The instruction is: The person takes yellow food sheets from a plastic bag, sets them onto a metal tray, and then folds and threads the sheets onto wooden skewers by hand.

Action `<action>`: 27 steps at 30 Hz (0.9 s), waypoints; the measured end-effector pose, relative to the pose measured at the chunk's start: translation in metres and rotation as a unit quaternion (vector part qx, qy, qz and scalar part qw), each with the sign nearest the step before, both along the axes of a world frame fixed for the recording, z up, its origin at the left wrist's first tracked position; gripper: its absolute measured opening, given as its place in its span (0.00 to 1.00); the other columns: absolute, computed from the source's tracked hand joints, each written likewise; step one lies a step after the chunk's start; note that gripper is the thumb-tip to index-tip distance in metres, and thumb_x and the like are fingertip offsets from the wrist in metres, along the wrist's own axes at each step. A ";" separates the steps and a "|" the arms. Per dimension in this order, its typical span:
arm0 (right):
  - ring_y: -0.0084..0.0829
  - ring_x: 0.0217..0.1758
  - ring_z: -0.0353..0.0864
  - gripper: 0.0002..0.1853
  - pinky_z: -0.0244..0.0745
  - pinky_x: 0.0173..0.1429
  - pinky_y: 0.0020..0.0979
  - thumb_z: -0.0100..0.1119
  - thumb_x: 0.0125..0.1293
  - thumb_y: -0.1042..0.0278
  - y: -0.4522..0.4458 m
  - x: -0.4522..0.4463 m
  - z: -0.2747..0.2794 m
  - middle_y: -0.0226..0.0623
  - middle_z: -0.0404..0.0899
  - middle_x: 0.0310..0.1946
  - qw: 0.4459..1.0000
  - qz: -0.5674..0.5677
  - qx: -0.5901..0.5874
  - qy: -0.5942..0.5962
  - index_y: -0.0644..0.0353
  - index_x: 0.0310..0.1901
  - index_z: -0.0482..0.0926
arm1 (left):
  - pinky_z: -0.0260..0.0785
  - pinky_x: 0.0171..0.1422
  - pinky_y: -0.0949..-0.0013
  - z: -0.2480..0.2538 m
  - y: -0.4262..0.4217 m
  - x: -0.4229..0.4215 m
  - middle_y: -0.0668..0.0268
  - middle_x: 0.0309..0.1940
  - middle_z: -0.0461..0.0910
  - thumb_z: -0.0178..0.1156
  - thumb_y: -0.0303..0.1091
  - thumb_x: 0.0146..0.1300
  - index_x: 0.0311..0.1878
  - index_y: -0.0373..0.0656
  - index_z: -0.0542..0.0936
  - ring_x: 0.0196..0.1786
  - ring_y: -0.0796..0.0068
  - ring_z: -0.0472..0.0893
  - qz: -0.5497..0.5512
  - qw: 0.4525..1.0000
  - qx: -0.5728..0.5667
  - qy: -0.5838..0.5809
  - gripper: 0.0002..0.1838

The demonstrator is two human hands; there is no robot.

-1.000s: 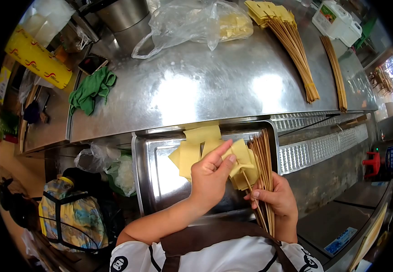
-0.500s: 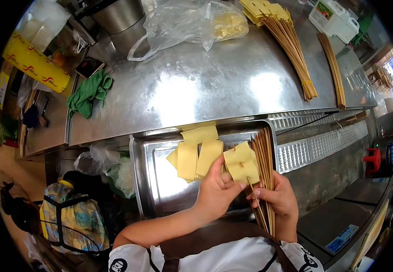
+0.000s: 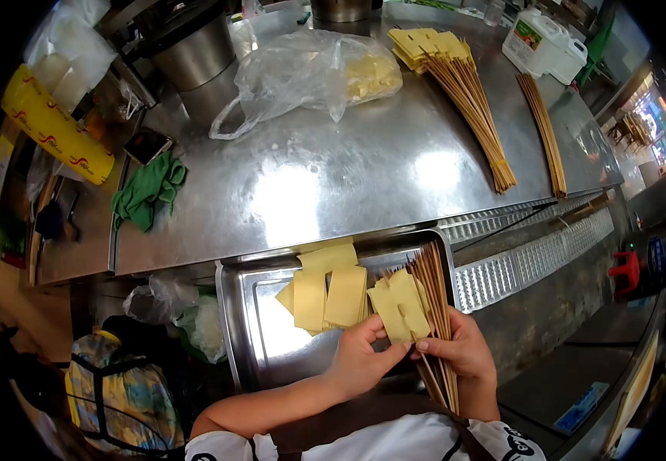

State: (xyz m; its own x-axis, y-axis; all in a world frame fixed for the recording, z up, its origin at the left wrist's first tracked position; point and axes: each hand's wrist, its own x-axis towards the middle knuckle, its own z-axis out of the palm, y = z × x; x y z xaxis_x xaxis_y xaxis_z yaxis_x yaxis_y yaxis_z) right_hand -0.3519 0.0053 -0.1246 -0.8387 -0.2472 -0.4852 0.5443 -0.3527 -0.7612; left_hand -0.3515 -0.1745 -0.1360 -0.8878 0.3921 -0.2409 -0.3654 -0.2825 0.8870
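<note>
My left hand point(image 3: 365, 353) pinches the lower edge of a yellow tofu sheet point(image 3: 399, 305), which a wooden skewer pierces through slits down its middle. My right hand point(image 3: 462, 347) is closed around a bundle of wooden skewers point(image 3: 442, 303), its thumb on the pierced skewer near the sheet's bottom corner. Both hands are over the right part of a steel tray point(image 3: 271, 365). More yellow tofu sheets point(image 3: 310, 301) lie overlapping in the tray, left of the held one. The lower ends of the skewers point toward my apron.
On the steel table point(image 3: 218, 207) lie a plastic bag point(image 3: 287, 84) with yellow sheets, a bundle of finished skewers point(image 3: 467, 100), loose skewers point(image 3: 542, 134) and a green cloth point(image 3: 149, 190). White jugs point(image 3: 536, 42) stand at the back right. A patterned bag point(image 3: 125, 384) is at lower left.
The view has tilted up, so the table and tray appear lower. The held sheet now looks narrower and more bunched along its skewer. Both hands keep their hold, close together.
</note>
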 end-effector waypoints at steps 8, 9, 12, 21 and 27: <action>0.19 0.25 0.75 0.18 0.71 0.28 0.19 0.66 0.54 0.81 0.007 0.001 -0.004 0.30 0.77 0.30 0.999 0.027 0.021 0.006 0.65 0.46 0.73 | 0.68 0.43 0.81 -0.010 0.004 -0.002 0.70 0.37 0.80 0.53 0.32 0.70 0.49 0.32 0.76 0.39 0.87 0.75 0.030 0.999 -0.030 0.002 0.12; 0.19 0.25 0.75 0.18 0.71 0.28 0.19 0.66 0.54 0.81 0.006 0.001 -0.004 0.30 0.77 0.30 1.000 0.023 0.020 0.006 0.65 0.46 0.73 | 0.67 0.42 0.81 -0.008 0.003 -0.001 0.70 0.36 0.80 0.53 0.32 0.70 0.49 0.32 0.76 0.38 0.88 0.75 0.028 0.999 -0.038 -0.005 0.12; 0.18 0.25 0.75 0.18 0.71 0.28 0.19 0.67 0.54 0.80 0.004 -0.001 0.000 0.30 0.77 0.29 1.000 0.017 0.008 0.005 0.65 0.46 0.72 | 0.67 0.40 0.81 -0.002 0.004 -0.003 0.70 0.35 0.80 0.53 0.32 0.69 0.48 0.32 0.76 0.37 0.88 0.75 0.032 0.999 -0.039 0.001 0.12; 0.28 0.26 0.78 0.10 0.77 0.31 0.29 0.58 0.58 0.80 0.020 0.002 0.008 0.38 0.76 0.27 0.999 0.017 -0.012 0.033 0.67 0.43 0.72 | 0.71 0.47 0.76 -0.018 0.010 -0.017 0.67 0.40 0.81 0.55 0.30 0.68 0.49 0.34 0.77 0.41 0.84 0.77 0.022 0.999 -0.018 -0.031 0.11; 0.40 0.36 0.81 0.09 0.82 0.47 0.46 0.53 0.61 0.77 0.022 0.002 -0.001 0.47 0.75 0.35 0.994 -0.009 -0.110 0.025 0.71 0.42 0.71 | 0.71 0.37 0.72 -0.026 0.002 -0.031 0.64 0.31 0.82 0.59 0.34 0.65 0.42 0.36 0.78 0.32 0.78 0.80 -0.011 0.994 -0.105 0.020 0.10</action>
State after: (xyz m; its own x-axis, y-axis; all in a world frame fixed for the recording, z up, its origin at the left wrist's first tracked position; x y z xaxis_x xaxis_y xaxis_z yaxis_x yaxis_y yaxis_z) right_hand -0.3500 0.0278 -0.1254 -0.8652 -0.3282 -0.3790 0.5006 -0.5228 -0.6900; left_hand -0.3820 -0.1728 -0.1616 -0.8897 0.3567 -0.2849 -0.3333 -0.0813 0.9393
